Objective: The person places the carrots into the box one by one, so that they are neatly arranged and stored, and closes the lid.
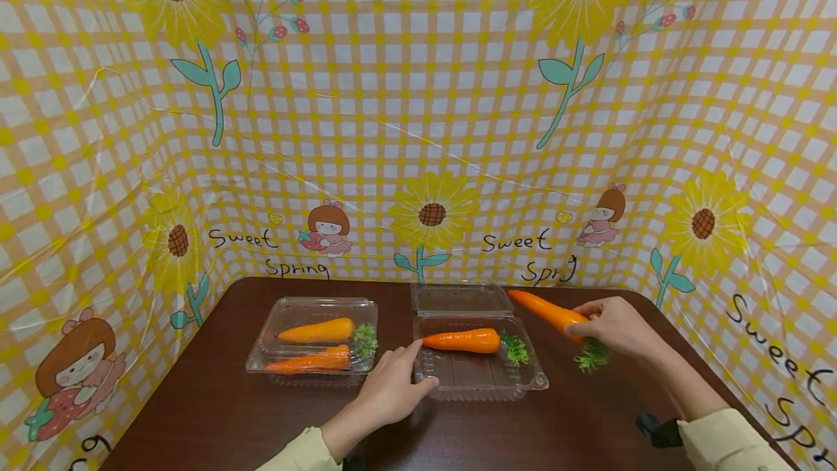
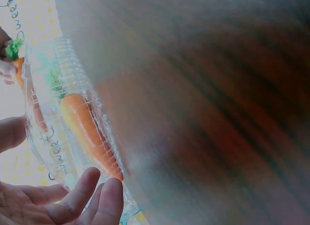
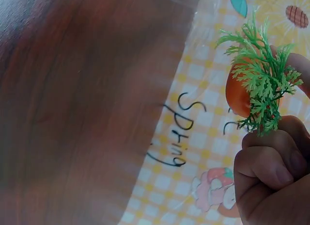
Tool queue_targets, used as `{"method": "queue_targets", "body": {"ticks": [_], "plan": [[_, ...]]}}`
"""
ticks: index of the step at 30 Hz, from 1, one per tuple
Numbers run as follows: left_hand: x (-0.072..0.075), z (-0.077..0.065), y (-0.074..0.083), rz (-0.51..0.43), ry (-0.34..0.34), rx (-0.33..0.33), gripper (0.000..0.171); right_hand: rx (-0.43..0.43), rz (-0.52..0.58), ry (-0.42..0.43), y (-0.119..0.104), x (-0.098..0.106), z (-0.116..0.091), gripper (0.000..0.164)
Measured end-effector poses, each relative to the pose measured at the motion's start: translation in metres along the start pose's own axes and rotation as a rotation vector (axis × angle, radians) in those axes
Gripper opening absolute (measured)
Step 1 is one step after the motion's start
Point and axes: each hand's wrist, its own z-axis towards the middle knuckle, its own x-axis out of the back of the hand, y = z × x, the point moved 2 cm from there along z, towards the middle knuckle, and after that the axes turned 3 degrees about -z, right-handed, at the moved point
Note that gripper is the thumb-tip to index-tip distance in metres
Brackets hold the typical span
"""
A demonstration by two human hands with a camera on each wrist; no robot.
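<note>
An orange carrot point(image 1: 546, 315) with a green leafy top point(image 1: 591, 356) is pinched near its thick end by my right hand point(image 1: 611, 325), up at the right of the clear plastic clamshell container point(image 1: 458, 376). Its tip points back and left. Inside the container, whose lid point(image 1: 461, 299) lies folded back, rests another carrot point(image 1: 464, 340), tip to the left. My left hand point(image 1: 392, 384) rests against the left side of this container, fingers and thumb spread about its near left corner. In the left wrist view, fingertips point(image 2: 112, 186) lie by the carrot's tip.
Left of my left hand stands a second clear container point(image 1: 261, 363), lid down, with a yellow-orange carrot point(image 1: 320, 331) and a redder carrot point(image 1: 314, 360) inside. A dark brown table point(image 1: 196, 413) carries everything. Checked cloth point(image 1: 418, 129) with sunflowers rises behind and at both sides.
</note>
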Motion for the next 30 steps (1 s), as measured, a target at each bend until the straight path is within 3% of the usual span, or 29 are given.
{"method": "queue_targets", "body": {"ticks": [19, 30], "plan": [[-0.001, -0.001, 0.0, -0.027, -0.002, 0.0, 0.075, 0.076, 0.063, -0.12, -0.05, -0.017, 0.005, 0.047], [0.001, -0.001, 0.002, -0.011, -0.004, 0.003, 0.076, 0.175, 0.056, -0.215, -0.072, -0.03, 0.011, 0.041]]}}
